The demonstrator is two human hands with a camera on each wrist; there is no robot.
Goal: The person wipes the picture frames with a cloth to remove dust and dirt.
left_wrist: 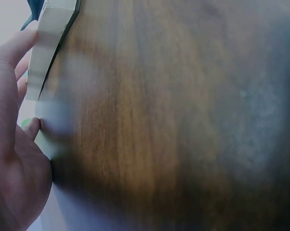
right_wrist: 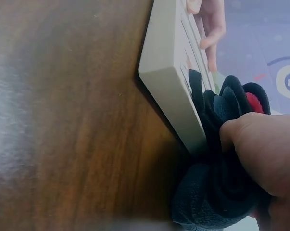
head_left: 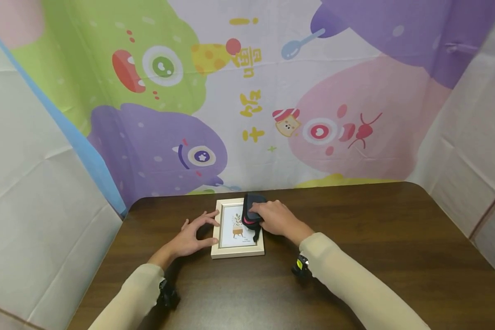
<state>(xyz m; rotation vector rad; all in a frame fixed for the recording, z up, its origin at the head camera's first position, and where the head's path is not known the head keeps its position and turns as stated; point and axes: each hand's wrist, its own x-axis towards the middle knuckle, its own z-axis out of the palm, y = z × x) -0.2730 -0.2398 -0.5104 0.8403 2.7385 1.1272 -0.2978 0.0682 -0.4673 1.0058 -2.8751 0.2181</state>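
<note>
A cream picture frame (head_left: 238,253) lies flat on the dark wooden table, a potted-plant print (head_left: 237,229) showing inside it. Along the frame's left edge rests my left hand (head_left: 191,236), thumb and fingers spread and touching the rim. My right hand (head_left: 278,219) grips a folded dark cloth (head_left: 253,200) over the frame's upper right part. A red patch shows between the folds of the cloth, and in the right wrist view part of it hangs over the frame's side. The left wrist view catches only the frame's side (left_wrist: 48,43) beside the fingers.
The brown table (head_left: 375,247) stretches out on both sides of the frame. Behind it hangs a cartoon-printed curtain (head_left: 255,165), with pale fabric panels (head_left: 33,183) at the sides. Each wrist wears a small black camera (head_left: 300,266).
</note>
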